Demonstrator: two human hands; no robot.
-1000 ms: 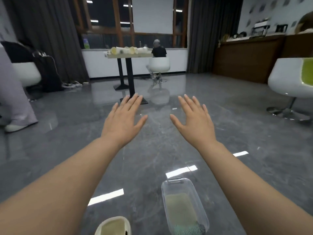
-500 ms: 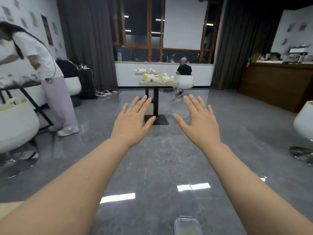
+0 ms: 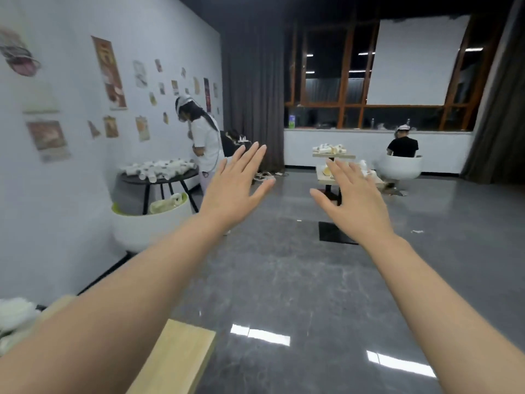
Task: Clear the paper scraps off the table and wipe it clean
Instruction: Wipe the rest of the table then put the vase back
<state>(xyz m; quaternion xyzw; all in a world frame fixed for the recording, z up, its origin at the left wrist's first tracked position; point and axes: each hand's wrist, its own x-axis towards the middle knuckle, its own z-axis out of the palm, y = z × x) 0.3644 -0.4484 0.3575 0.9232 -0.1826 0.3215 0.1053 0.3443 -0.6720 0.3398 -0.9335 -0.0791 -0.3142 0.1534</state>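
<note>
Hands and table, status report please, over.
Left hand open, right hand open, both held out over the floor, empty. Wooden table corner at lower left, white scraps beside it untouched. Nothing in the way.

Left hand [image 3: 237,191] and right hand [image 3: 355,203] were stretched forward, fingers straight, holding nothing, above the glossy grey tiled floor [image 3: 284,280]; light wooden tabletop corner [image 3: 176,362] sat lower left.

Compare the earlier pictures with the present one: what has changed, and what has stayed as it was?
The view swung left: a wooden table corner appears at lower left, and the clear tub on the floor is gone from view. The left hand and right hand stay outstretched, open, holding nothing.
</note>
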